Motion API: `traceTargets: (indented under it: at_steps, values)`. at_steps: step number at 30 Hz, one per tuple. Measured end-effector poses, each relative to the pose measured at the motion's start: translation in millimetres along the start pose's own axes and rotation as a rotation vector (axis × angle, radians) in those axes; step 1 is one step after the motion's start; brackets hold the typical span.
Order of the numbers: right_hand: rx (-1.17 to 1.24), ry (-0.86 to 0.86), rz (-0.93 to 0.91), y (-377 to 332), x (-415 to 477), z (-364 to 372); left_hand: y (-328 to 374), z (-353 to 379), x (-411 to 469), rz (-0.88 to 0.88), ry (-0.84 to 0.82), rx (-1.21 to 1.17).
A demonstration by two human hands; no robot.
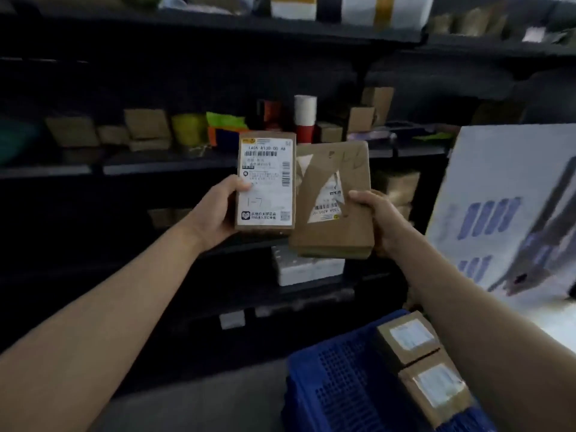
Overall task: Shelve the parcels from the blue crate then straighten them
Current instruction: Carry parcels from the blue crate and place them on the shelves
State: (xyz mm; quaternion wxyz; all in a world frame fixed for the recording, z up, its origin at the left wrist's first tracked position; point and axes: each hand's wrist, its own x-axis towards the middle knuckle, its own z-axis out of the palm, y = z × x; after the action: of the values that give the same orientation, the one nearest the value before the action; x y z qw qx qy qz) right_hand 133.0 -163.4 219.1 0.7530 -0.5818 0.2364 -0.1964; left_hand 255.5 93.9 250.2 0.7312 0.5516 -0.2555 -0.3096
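Note:
My left hand (215,210) grips a small brown parcel (266,182) whose white shipping label faces me, held upright in front of the dark shelving. Beside it, my right hand (380,222) holds a larger brown parcel (335,198) with a torn label, tilted slightly; the two parcels touch or overlap at their inner edges. The blue crate (339,388) sits at the bottom right, and two brown parcels (408,341) (436,388) with white labels lie in it along its right side, partly under my right forearm.
Dark shelves (168,163) fill the view. The middle shelf carries brown boxes, a yellow roll, a green and orange packet and a white and red cylinder (305,118). A white foam box (305,266) sits lower down. A large white carton (511,207) stands at right.

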Motion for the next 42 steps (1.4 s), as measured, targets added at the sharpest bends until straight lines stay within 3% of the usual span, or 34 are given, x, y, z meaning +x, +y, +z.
traceTargets:
  at_steps: [5, 14, 22, 32, 42]
  values:
    - [-0.042, -0.319, 0.089, 27.2, -12.1, 147.1, 28.8, -97.6, -108.7, 0.087, 0.378, 0.018]
    - [-0.106, -0.775, 0.141, 85.0, -94.4, 423.4, 88.7, -246.9, -339.8, 0.313, 0.853, 0.023]
    - [-0.109, -1.086, 0.222, 150.2, -222.8, 638.6, 126.6, -359.9, -534.4, 0.35, 1.202, 0.082]
    - [-0.132, -1.373, 0.348, 204.4, -367.2, 829.0, 144.9, -417.0, -717.9, 0.42, 1.524, 0.075]
    - [-0.224, -1.801, 0.421, 246.5, -507.7, 963.9, 150.0, -416.3, -845.5, 0.51, 1.921, 0.128]
